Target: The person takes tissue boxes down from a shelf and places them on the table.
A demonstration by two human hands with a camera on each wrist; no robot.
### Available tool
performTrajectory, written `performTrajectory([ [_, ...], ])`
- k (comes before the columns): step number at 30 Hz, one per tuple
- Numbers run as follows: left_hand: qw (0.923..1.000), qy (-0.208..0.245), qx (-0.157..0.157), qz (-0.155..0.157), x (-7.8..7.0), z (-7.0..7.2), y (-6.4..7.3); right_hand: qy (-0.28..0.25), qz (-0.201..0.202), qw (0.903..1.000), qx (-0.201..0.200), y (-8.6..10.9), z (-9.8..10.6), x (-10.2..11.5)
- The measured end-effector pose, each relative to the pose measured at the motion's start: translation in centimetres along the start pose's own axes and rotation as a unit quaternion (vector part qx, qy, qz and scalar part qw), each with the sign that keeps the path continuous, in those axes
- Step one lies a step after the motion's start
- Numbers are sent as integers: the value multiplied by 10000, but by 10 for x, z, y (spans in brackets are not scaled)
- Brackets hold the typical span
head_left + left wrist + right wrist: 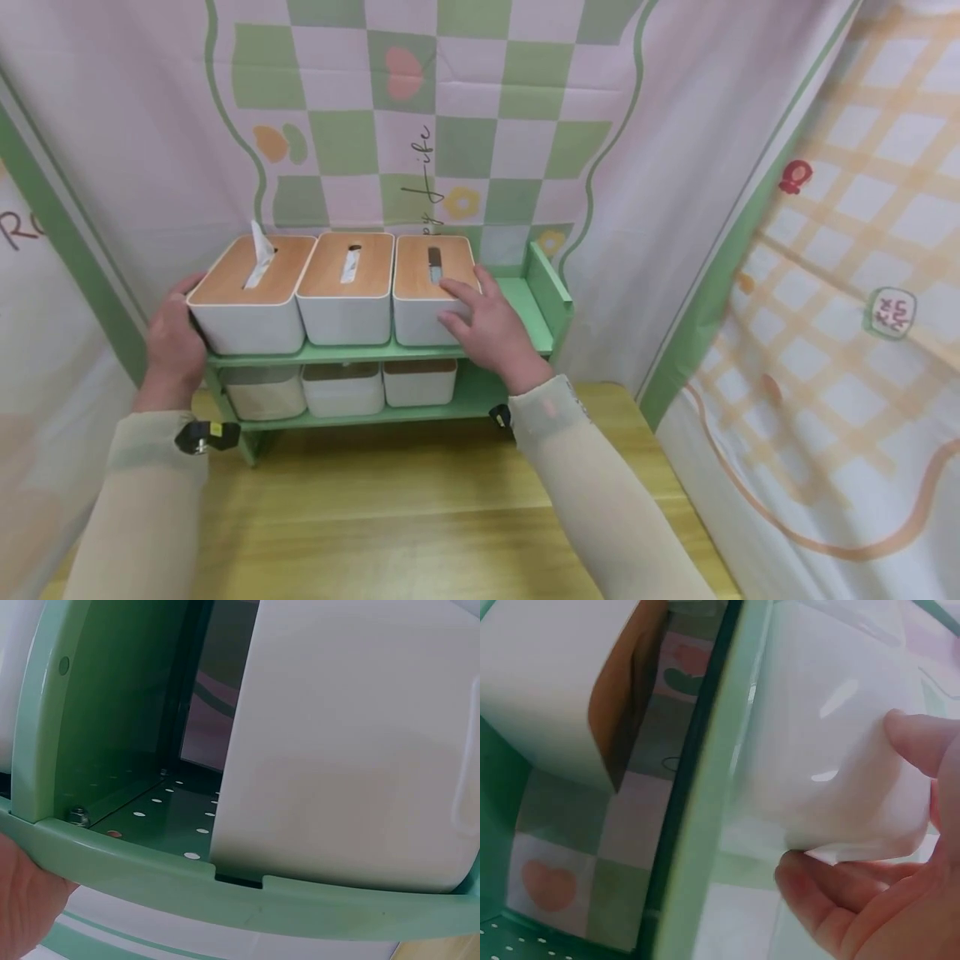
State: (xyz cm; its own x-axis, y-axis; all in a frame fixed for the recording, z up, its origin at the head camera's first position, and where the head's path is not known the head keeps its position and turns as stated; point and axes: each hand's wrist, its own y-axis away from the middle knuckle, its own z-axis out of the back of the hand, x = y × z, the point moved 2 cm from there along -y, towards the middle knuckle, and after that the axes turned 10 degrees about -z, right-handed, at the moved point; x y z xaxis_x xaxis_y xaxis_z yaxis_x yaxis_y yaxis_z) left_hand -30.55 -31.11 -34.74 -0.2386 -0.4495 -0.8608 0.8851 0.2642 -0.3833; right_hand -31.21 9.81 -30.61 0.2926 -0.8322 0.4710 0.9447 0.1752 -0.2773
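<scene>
Three white tissue boxes with wood-look lids stand side by side on the upper tier of a green two-tier rack (540,312). My left hand (176,337) lies along the outer side of the left tissue box (251,325), its fingers partly hidden behind it. A tissue sticks up from that box's slot. The middle tissue box (345,321) touches its neighbours. My right hand (491,325) grips the right tissue box (416,321), thumb on the front, one finger on the lid, others at the right side. In the right wrist view, fingers and thumb (922,742) curve around this white box (832,750).
Smaller white boxes (345,392) with brown tops stand on the lower tier. The rack's right end panel (549,287) rises beyond my right hand. Underneath is a wooden table (420,508). Patterned curtains (465,83) hang behind and at both sides.
</scene>
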Motion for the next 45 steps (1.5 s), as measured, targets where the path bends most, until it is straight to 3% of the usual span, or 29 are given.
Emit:
performTrajectory([
  [10, 10000, 13, 39, 42, 1, -1, -1, 256, -70, 9996, 7, 8, 3, 14],
  [18, 9999, 54, -55, -71, 1, -3, -1, 551, 58, 9981, -267, 23, 9, 12],
  [31, 9999, -45, -28, -107, -1, 2, -1, 618, 68, 9975, -345, 35, 16, 9],
  [45, 9999, 24, 147, 57, 2, -2, -1, 664, 59, 9969, -417, 46, 21, 4],
])
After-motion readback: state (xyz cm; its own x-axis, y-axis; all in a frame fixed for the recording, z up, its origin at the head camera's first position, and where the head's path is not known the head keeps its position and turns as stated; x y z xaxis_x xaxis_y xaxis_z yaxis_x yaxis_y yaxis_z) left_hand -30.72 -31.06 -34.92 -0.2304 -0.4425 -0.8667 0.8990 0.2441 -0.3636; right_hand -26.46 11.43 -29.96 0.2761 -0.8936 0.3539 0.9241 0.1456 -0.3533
